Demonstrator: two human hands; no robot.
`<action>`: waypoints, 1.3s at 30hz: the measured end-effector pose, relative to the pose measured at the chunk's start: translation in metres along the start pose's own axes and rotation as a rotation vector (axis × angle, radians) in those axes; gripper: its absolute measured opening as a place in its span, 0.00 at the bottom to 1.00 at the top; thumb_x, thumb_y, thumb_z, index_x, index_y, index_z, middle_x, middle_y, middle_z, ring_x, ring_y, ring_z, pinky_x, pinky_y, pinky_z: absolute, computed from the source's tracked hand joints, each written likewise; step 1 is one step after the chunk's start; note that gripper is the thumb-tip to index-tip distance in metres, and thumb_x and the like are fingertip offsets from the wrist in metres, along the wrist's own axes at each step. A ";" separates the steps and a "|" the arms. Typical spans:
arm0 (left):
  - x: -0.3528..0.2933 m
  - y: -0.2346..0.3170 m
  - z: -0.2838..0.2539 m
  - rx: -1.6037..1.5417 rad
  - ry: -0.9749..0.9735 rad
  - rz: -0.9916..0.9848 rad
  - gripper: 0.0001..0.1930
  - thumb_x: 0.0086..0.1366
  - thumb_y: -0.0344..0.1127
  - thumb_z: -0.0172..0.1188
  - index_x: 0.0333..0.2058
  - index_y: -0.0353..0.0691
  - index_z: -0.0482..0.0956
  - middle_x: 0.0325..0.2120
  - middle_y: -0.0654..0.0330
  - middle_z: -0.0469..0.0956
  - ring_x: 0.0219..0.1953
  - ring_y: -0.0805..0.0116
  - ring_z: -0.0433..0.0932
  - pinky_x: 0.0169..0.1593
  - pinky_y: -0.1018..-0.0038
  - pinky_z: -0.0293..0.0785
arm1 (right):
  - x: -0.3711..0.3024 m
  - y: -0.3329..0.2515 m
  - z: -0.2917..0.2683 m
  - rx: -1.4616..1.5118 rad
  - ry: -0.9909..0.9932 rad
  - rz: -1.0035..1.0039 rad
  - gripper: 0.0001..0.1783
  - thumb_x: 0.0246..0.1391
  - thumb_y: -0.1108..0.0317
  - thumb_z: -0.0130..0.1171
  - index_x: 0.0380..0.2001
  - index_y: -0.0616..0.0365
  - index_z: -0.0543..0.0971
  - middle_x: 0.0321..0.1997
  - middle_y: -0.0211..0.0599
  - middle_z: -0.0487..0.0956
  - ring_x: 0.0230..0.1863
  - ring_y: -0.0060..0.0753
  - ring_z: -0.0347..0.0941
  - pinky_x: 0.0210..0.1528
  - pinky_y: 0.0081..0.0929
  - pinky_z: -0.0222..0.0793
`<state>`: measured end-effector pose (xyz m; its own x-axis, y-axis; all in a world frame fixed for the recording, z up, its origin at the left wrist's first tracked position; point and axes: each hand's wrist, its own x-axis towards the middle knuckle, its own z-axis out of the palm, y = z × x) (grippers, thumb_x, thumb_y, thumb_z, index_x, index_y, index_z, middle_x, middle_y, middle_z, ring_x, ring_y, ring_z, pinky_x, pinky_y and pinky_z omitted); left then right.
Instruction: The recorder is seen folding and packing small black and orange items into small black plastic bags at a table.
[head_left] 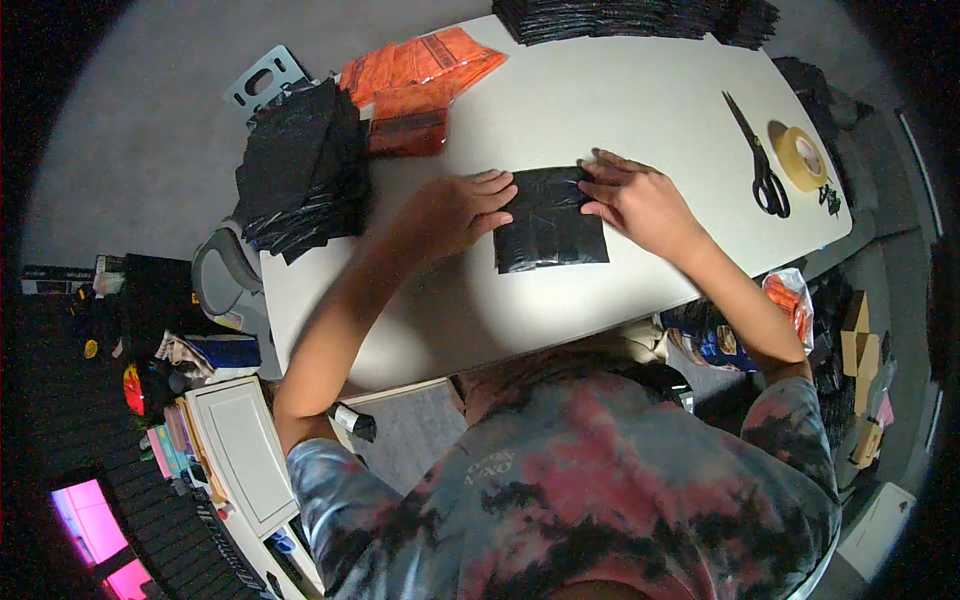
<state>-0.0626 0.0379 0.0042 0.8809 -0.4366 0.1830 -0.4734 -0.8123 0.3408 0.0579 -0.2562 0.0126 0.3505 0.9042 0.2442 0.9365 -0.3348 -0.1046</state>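
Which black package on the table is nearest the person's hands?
The lone black package, left hand at its left edge, right hand at its right; others lie in the left pile and far pile.

The white desk (640, 110) carries a black stack (300, 165) left, orange packets (425, 65) beside it, a dark pile (620, 18) far, a flat black packet (552, 238) centrally, scissors (759, 160) and yellow tape (792, 170) right.
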 end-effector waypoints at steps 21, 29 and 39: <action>-0.017 0.015 0.025 0.285 0.026 -0.015 0.24 0.74 0.41 0.57 0.61 0.30 0.74 0.66 0.45 0.71 0.72 0.54 0.64 0.72 0.56 0.62 | 0.028 -0.060 0.047 0.097 -0.092 0.078 0.39 0.74 0.50 0.42 0.74 0.72 0.55 0.82 0.58 0.49 0.83 0.57 0.40 0.82 0.50 0.39; 0.008 0.033 0.051 0.273 0.116 -0.225 0.31 0.77 0.41 0.49 0.69 0.22 0.59 0.71 0.35 0.58 0.75 0.39 0.56 0.72 0.46 0.58 | 0.030 -0.060 0.048 0.124 -0.113 0.116 0.38 0.75 0.48 0.37 0.75 0.68 0.55 0.82 0.56 0.50 0.83 0.57 0.40 0.82 0.50 0.39; -0.002 0.038 0.055 0.213 0.127 -0.254 0.34 0.77 0.44 0.50 0.70 0.21 0.56 0.73 0.33 0.54 0.77 0.41 0.51 0.75 0.47 0.51 | 0.028 -0.063 0.045 0.110 -0.136 0.113 0.38 0.75 0.47 0.37 0.75 0.67 0.55 0.81 0.56 0.51 0.83 0.57 0.41 0.82 0.50 0.39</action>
<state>-0.0821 -0.0132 -0.0340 0.9571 -0.1699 0.2346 -0.2170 -0.9570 0.1925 0.0087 -0.1977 -0.0172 0.4413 0.8925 0.0936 0.8817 -0.4118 -0.2304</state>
